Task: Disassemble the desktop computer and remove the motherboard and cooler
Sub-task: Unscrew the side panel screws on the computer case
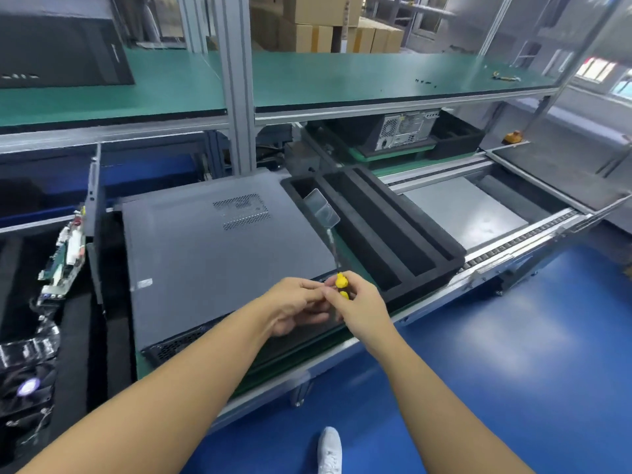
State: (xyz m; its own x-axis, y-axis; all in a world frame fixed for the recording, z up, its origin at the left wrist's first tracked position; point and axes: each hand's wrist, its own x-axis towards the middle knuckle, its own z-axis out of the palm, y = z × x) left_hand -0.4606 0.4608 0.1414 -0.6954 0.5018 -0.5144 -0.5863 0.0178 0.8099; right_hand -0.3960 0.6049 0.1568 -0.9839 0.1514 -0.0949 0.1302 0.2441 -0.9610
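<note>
Two hands meet at a yellow screwdriver (341, 280): right hand (360, 304) pinches its handle, left hand (297, 304) curls alongside, grip unclear. Just beyond the fingertips (326, 291) lies the closed desktop computer (205, 261), likely heavy, rigid, slick; best held by edges.

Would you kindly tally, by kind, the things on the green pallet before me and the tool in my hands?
Desktop computer: 1
Black foam tray: 1
Clear plastic box: 1
Yellow-handled screwdriver: 1
Total: 4
</note>
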